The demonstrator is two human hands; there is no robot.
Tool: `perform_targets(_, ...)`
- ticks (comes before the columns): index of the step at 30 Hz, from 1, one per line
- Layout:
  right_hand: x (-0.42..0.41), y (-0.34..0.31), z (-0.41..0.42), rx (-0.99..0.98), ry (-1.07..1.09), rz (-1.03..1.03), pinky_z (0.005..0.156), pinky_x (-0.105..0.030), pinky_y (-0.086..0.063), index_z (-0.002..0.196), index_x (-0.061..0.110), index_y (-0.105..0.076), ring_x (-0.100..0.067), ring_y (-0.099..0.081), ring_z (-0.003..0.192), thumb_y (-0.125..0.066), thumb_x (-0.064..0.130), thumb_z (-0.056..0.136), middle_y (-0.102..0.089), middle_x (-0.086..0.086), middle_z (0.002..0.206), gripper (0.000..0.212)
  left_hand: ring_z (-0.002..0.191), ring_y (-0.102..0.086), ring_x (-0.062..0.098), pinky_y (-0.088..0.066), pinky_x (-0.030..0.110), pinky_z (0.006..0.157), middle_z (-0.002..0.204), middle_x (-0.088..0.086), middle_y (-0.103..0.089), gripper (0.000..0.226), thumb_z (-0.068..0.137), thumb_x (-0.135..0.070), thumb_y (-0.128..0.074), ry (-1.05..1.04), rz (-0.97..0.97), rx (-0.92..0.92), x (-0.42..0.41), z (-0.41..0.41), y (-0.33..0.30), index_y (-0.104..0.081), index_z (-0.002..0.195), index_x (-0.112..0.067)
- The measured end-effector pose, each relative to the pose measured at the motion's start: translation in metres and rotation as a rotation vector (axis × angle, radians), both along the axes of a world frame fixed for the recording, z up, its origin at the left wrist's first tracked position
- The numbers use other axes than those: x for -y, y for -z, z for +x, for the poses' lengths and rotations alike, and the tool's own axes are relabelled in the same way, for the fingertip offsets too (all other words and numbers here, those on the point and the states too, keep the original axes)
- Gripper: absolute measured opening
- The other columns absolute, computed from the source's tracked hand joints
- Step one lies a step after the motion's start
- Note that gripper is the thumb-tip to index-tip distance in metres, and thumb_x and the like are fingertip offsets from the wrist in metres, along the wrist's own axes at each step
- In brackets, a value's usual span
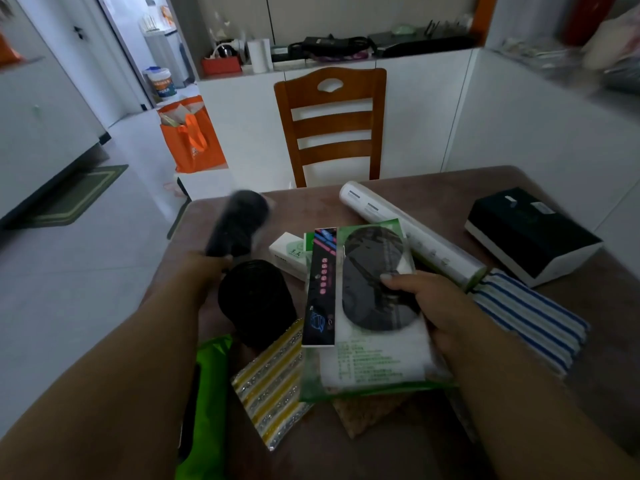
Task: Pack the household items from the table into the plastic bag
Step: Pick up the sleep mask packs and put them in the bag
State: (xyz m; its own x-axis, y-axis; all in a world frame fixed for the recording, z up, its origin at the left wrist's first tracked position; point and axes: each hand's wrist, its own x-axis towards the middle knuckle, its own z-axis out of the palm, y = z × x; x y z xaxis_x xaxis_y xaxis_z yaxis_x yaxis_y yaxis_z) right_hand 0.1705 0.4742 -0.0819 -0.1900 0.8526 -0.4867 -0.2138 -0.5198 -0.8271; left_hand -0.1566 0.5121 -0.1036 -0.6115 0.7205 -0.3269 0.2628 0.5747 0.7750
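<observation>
My left hand grips a blurred black roll, held raised over the table's left edge. A second black roll stands on the table just right of that hand. My right hand pinches a green-edged clear packet with a dark oval item inside. A narrow black and pink box lies against that packet's left side. No plastic bag can be told apart in view.
On the brown table lie a white film roll, a small white box, a yellow-striped packet, a green packet, a blue-striped cloth and a black-and-white box. A wooden chair stands behind.
</observation>
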Motion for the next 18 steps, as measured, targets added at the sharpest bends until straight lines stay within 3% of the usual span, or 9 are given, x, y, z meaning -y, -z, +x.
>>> perform_targets(3, 0.008, -0.007, 0.013, -0.028, 0.028, -0.009, 0.064, -0.035, -0.058, 0.110, -0.001, -0.066, -0.033, -0.070, 0.078, -0.063, 0.012, 0.086, -0.073, -0.022, 0.099, 0.028, 0.067, -0.058, 0.024, -0.058, 0.026, 0.052, 0.108, 0.020, -0.059, 0.043, 0.085, 0.003, -0.063, -0.132, 0.329, 0.280, 0.006, 0.008, -0.041, -0.052, 0.126, 0.008)
perform_targets(6, 0.024, -0.017, 0.024, -0.062, 0.026, -0.023, 0.061, -0.033, -0.057, 0.112, 0.000, -0.066, -0.031, -0.071, 0.077, -0.058, 0.015, 0.090, -0.074, -0.019, 0.097, 0.027, 0.066, -0.063, 0.017, -0.056, 0.020, 0.046, 0.102, 0.014, -0.064, 0.023, 0.083, 0.006, -0.064, -0.059, 0.502, 0.482, 0.020, 0.043, -0.102, -0.061, 0.105, -0.002)
perform_targets(10, 0.059, -0.029, 0.039, -0.106, 0.094, -0.087, 0.067, -0.036, -0.056, 0.107, 0.004, -0.067, -0.031, -0.070, 0.082, -0.054, 0.024, 0.095, -0.076, -0.016, 0.093, 0.027, 0.049, -0.064, 0.011, -0.053, 0.015, 0.044, 0.057, 0.001, -0.070, 0.015, 0.084, 0.005, -0.061, 0.182, 0.359, 0.711, 0.074, 0.140, -0.152, -0.059, 0.094, -0.007)
perform_targets(14, 0.106, -0.041, 0.063, -0.240, 0.181, -0.148, 0.064, -0.037, -0.054, 0.110, 0.008, -0.064, -0.029, -0.068, 0.083, -0.047, 0.039, 0.096, -0.072, -0.015, 0.097, 0.039, 0.068, -0.071, 0.023, -0.061, 0.033, 0.066, 0.082, 0.015, -0.073, 0.032, 0.081, 0.003, -0.067, 0.302, 0.093, 0.661, 0.152, 0.218, -0.140, -0.058, 0.112, 0.007)
perform_targets(17, 0.136, -0.048, 0.084, -0.336, 0.294, -0.121, 0.062, -0.037, -0.058, 0.099, 0.010, -0.066, -0.027, -0.071, 0.076, -0.045, 0.051, 0.091, -0.075, -0.015, 0.083, 0.047, 0.061, -0.070, 0.031, -0.062, 0.041, 0.062, 0.083, 0.025, -0.072, 0.037, 0.071, -0.001, -0.079, 0.257, -0.040, 0.482, 0.203, 0.257, -0.126, -0.062, 0.102, 0.009)
perform_targets(18, 0.147, -0.050, 0.089, -0.304, 0.325, -0.116, 0.071, -0.039, -0.058, 0.104, 0.012, -0.065, -0.028, -0.070, 0.087, -0.046, 0.058, 0.086, -0.073, -0.017, 0.095, 0.053, 0.061, -0.069, 0.033, -0.062, 0.041, 0.058, 0.085, 0.026, -0.071, 0.039, 0.068, -0.001, -0.081, 0.232, -0.041, 0.477, 0.216, 0.265, -0.123, -0.062, 0.101, 0.008)
